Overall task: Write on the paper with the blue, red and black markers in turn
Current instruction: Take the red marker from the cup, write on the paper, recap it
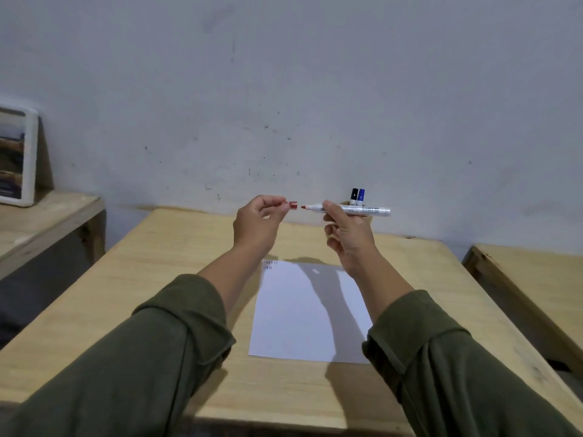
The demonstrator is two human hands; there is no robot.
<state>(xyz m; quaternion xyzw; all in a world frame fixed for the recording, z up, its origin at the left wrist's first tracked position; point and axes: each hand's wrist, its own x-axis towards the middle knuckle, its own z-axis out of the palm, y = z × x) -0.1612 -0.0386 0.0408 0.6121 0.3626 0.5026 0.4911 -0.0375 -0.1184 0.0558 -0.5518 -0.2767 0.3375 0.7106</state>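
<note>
My right hand (348,238) holds the red marker (362,210) level above the table, its bare red tip pointing left. My left hand (257,223) pinches the red cap (292,205) a short gap away from that tip. Behind my right hand the black marker (354,196) and the blue marker (361,196) stand upright with caps on, their lower parts hidden. The white paper (293,316) lies on the wooden table (164,279) below my hands, with small marks at its top left corner (270,265).
A grey wall rises just behind the table. A lower wooden bench (47,222) at the left carries a white-framed picture (15,159). Another wooden surface (536,279) stands at the right, with a gap between it and the table.
</note>
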